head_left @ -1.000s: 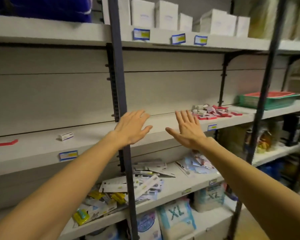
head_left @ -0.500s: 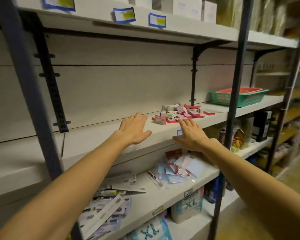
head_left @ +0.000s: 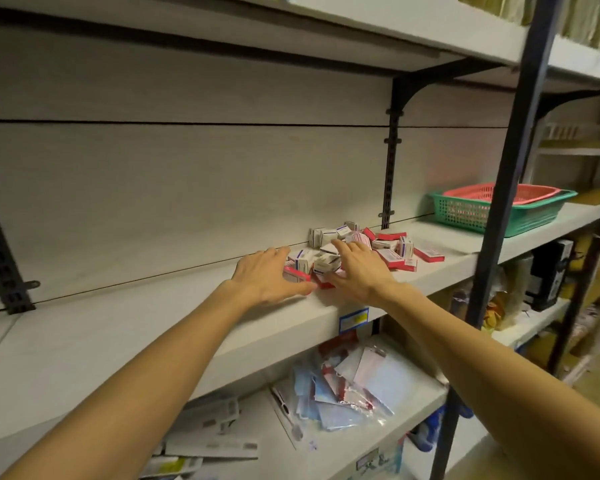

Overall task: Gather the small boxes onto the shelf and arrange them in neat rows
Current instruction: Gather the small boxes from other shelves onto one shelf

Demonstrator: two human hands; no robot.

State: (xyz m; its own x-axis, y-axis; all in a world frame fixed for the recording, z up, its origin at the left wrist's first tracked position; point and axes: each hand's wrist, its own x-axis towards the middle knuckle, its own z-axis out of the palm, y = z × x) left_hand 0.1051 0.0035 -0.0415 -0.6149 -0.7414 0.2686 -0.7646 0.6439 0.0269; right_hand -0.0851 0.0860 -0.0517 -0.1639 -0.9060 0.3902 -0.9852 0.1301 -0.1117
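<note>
Gathering is starting: the left hand (head_left: pixel 269 277) and right hand (head_left: pixel 359 270), fingers spread flat, touch the jumbled pile of small red-and-white cardboard boxes (head_left: pixel 368 245) on the pale grey shelf (head_left: pixel 153 327). Next, I judge, they must sweep the boxes together.

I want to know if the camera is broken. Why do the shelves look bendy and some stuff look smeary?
Not broken: in the head view, the wide lens makes the grey shelf and dark upright post lean and fan out. The bracket at the left edge is smeared by motion blur. The small boxes between the left hand and right hand look soft in dim, yellowish light.
</note>
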